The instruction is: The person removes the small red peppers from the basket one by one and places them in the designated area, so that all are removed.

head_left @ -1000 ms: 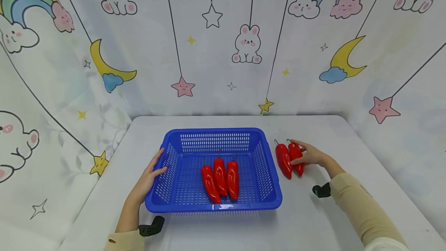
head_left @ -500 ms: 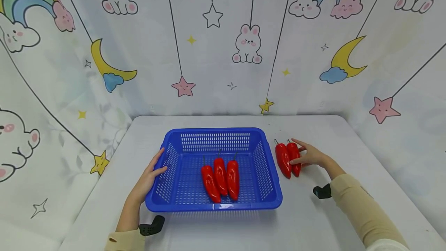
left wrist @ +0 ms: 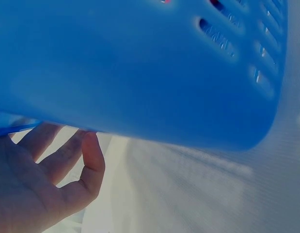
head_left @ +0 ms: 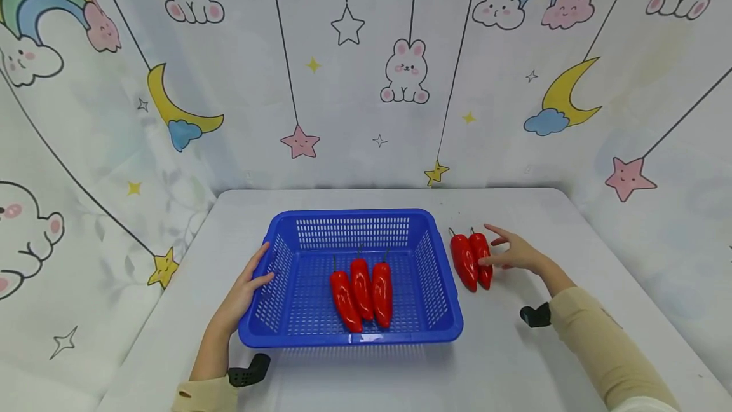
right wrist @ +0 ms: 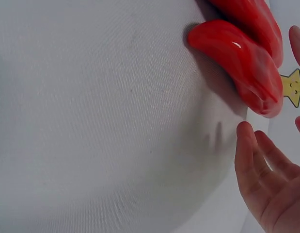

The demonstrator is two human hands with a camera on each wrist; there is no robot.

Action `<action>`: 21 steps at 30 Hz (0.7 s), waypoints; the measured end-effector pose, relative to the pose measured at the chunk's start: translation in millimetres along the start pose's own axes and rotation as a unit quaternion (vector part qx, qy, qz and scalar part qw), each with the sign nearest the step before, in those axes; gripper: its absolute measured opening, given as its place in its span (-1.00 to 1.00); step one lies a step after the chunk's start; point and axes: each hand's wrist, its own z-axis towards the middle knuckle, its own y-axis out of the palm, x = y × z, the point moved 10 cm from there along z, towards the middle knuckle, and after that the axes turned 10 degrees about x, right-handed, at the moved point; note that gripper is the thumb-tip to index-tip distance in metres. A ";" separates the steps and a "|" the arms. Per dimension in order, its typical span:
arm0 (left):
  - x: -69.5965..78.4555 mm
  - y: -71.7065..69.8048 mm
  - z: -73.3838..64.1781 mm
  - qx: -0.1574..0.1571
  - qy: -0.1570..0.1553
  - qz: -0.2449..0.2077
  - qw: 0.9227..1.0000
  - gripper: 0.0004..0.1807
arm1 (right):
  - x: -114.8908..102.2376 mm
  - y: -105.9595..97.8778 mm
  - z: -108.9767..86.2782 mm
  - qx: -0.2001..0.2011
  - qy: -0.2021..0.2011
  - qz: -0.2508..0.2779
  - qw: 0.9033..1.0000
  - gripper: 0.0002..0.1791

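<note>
A blue plastic basket with slotted walls stands on the white table. Inside it lie three glossy red chili peppers side by side, stems toward the back. My left hand holds the basket's left rim, thumb and index finger over the edge; in the left wrist view its other fingers meet the outer wall from below. Right of the basket, two more red peppers lie close together. Beside the nearer pepper, my right hand is spread, holding nothing, its thumb overlapping that pepper in the head view.
The white table ends at a patterned curtain with rabbits, stars and moons, which also runs along both sides. A black wrist camera sits below the left hand and another black camera below the right.
My right hand has drawn slightly to the right, its fingers coming off the nearer pepper. The two loose peppers have shifted a little left and closer together. The left hand and basket stay put.
</note>
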 end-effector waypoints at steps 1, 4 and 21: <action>0.0 -0.1 0.2 0.000 -0.001 0.001 1.000 -0.33 | -1.6 -1.6 -0.8 0.002 -0.005 -0.003 1.000 0.13; 0.0 -0.6 0.7 0.002 -0.003 0.003 1.000 -0.33 | -6.7 -7.0 -2.8 0.010 -0.018 -0.007 1.000 0.11; -0.4 0.0 -0.2 0.002 -0.003 0.011 1.000 -0.33 | -30.0 -27.6 -7.8 0.037 -0.060 -0.024 0.997 0.09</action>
